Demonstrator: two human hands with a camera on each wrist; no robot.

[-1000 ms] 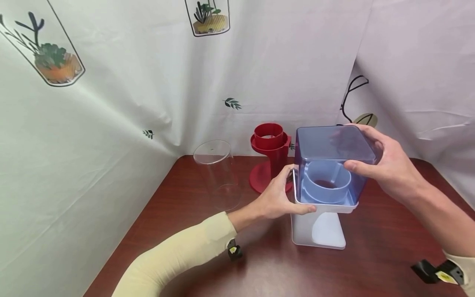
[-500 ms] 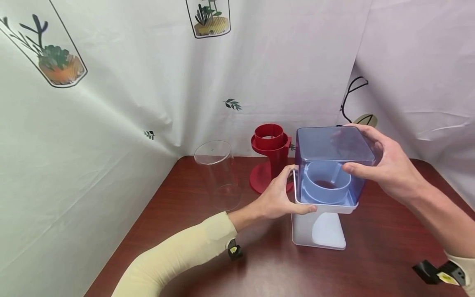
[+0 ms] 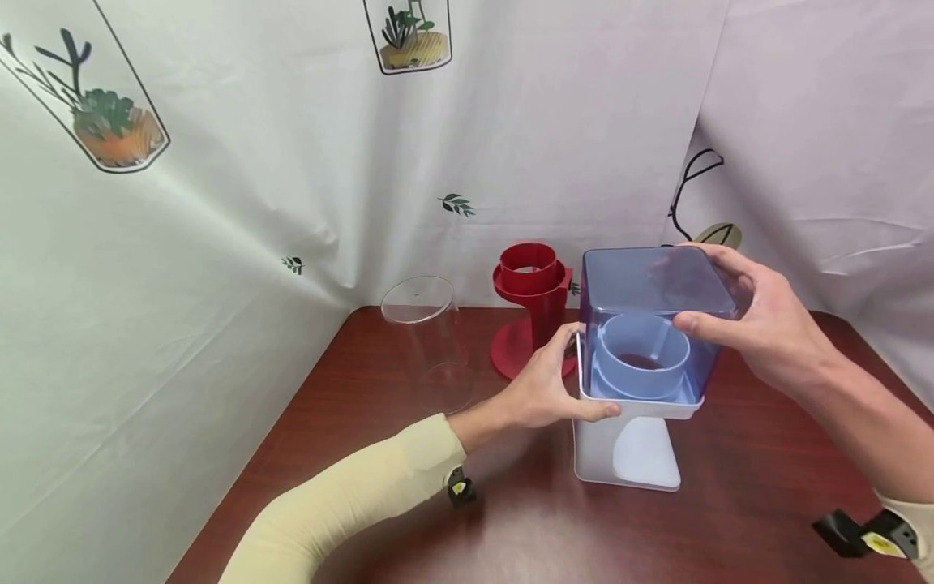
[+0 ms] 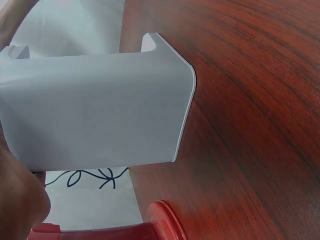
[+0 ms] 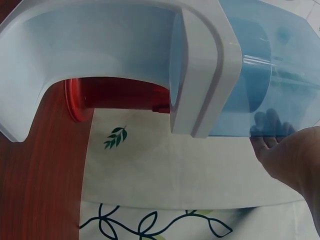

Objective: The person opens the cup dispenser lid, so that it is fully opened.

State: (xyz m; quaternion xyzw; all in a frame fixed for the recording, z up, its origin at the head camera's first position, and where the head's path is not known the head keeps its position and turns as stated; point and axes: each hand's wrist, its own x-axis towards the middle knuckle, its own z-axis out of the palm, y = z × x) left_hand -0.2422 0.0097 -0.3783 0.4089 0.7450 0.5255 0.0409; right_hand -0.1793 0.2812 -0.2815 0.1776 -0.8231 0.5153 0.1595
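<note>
In the head view, a translucent blue square cover [image 3: 657, 280] sits on the top rim of a white stand [image 3: 601, 454] with a flat foot. Through the cover shows a round collar [image 3: 642, 381] around an opening. My left hand [image 3: 536, 389] grips the rim from the left, thumb along its front edge. On the right, my right hand [image 3: 777, 324] holds the cover, thumb on its near face and fingers at its far side. In the left wrist view the stand's curved back [image 4: 100, 110] fills the middle. The right wrist view shows my fingers behind the cover [image 5: 292, 75].
Behind my left hand is a red stand [image 3: 547, 312] with a round collar on top and a round foot. A clear cylinder [image 3: 441, 349] stands to its left on the brown wood table [image 3: 328, 389]. Patterned white cloth [image 3: 584, 122] hangs behind the table and at its left.
</note>
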